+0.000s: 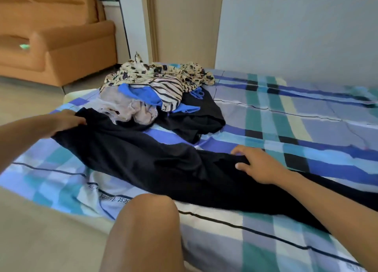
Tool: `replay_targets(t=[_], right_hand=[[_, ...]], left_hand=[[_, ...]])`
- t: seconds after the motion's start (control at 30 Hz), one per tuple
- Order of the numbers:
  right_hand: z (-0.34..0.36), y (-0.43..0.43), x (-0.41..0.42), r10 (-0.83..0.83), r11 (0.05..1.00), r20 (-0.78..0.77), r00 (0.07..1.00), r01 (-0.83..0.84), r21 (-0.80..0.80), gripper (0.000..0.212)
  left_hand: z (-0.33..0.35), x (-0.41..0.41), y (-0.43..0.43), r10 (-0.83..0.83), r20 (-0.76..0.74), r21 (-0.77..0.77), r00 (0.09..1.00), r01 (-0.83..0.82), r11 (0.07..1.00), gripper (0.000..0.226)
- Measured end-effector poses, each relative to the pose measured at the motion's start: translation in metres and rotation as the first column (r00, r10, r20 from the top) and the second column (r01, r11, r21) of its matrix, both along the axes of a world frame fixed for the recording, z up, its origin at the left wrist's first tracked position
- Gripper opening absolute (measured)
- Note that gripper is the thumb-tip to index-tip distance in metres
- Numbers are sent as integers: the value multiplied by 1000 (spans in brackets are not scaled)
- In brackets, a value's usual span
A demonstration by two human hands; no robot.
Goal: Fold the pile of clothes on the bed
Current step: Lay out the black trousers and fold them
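A black garment [147, 161] is shown spread across the near part of the bed [306, 118], in front of the unfolded pile of clothes [155, 87]. Its far end is gripped by the left hand [67, 121], fingers curled into the cloth. A fold near the middle is pinched by the right hand [255, 165]. The fabric is judged soft, light and limp, and best taken at hems or corners.

The left hand [68, 121] grips the black garment [143, 159] at its left end, arm stretched forward. The right hand [256, 165] pinches its middle fold, fingers curled. A bare knee [147, 220] is bent near its front edge.
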State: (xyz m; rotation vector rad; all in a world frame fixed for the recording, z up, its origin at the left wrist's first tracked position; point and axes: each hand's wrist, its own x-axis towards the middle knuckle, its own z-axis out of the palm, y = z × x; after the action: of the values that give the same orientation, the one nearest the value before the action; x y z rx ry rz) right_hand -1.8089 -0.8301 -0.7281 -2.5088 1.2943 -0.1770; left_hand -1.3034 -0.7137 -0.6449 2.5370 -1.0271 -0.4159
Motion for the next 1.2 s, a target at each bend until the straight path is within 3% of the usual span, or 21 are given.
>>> replay_targets(t=[0.1,0.2,0.23,0.3,0.33,0.4,0.5,0.57,0.67,0.73,0.8,0.9,1.07,1.2], right_hand=[[14,-2,5,17,1000,66,998,-18,14,39],[28,2,-16,-30,996,122,992,20,82,35],[32,6,-29,-60,994,134,989,47,96,31],[39,16,-62,-89,985,103,991,73,155,30],[42,23,-81,-95,972,41,995,83,219,34],[43,37,-116,-69,951,-175,982,117,285,50],[34,54,-160,-69,969,-565,822,190,159,73],[26,63,-181,-108,977,-677,728,204,63,69],[26,63,-206,-168,966,-709,685,259,22,42],[33,54,-218,-149,956,-667,730,278,90,28],[47,41,-230,-143,931,-533,834,296,214,19],[78,10,-244,-116,843,-286,951,246,478,26],[141,-48,-229,-188,748,-275,943,319,582,35],[171,-81,-202,-261,765,-294,920,383,518,44]], left_hand=[[-11,36,-2,82,120,56,989,-89,994,30],[-36,55,-28,50,354,95,934,-89,992,61],[-39,34,-39,-27,415,81,910,-7,997,65],[-33,-47,-49,-302,387,52,871,306,951,59],[-28,-96,-51,-475,312,43,823,487,872,56],[-27,-177,-56,-770,174,40,614,777,629,48],[-52,-260,-65,-945,52,164,323,931,327,55],[-66,-291,-71,-973,89,307,214,923,232,64],[-70,-299,-80,-963,246,412,108,888,205,33],[-64,-288,-85,-943,309,373,126,896,242,17],[-55,-278,-88,-934,313,274,173,925,264,17],[-32,-266,-100,-920,282,63,271,952,300,24],[10,-255,-138,-864,315,8,392,909,416,27],[30,-250,-166,-802,334,70,495,836,545,31]])
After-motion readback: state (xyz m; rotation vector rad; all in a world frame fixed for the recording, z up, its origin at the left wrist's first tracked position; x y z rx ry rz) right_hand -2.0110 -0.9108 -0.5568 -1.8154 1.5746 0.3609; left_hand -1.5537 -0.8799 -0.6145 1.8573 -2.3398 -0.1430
